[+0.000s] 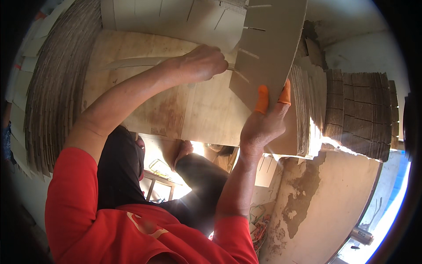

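My right hand (265, 125) wears orange finger covers on two fingers and grips the lower part of a grey cardboard sheet (270, 48). The sheet stands tilted up, with several narrow slots cut in from its left edge. Close to that edge, my left hand (203, 64) is closed with its knuckles up; what its fingers hold, if anything, is hidden. Behind my left forearm a thin curved cardboard strip (136, 63) lies across the wooden board (206, 114); I cannot tell whether it reaches the left hand.
A tall stack of cardboard sheets (61, 83) lines the left side. Right of the board stand more upright sheets (303, 110) and slotted stacks (362, 114). A slotted sheet (176, 15) lies at the far side. Below are my legs and a small stool (160, 178).
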A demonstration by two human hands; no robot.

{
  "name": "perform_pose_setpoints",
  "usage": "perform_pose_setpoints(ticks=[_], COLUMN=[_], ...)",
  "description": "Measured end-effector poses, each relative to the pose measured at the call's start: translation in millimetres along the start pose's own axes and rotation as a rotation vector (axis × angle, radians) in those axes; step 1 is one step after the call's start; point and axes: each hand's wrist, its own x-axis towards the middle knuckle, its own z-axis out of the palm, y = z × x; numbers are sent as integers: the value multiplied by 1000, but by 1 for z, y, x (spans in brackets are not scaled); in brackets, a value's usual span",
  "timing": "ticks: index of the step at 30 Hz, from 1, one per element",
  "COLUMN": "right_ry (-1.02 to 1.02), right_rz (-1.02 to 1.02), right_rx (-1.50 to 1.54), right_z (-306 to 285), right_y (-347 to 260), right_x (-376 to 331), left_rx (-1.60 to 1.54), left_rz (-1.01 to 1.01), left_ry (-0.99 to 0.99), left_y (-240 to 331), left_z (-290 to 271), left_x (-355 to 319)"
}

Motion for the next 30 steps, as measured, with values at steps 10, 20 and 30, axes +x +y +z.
perform_pose_setpoints(ticks=[10, 20, 30], right_ry=[-136, -73, -71], right_rz=[131, 104, 28], right_rx=[140, 104, 57], right_z=[24, 26, 17], right_y=[15, 22, 3], right_x=[-17, -32, -26], left_rx=[34, -453, 412], left_rz=[148, -58, -382], left_ry=[4, 40, 285], left_y=[52, 24, -149], left_z=[-25, -46, 9], left_x=[-2, 3, 36])
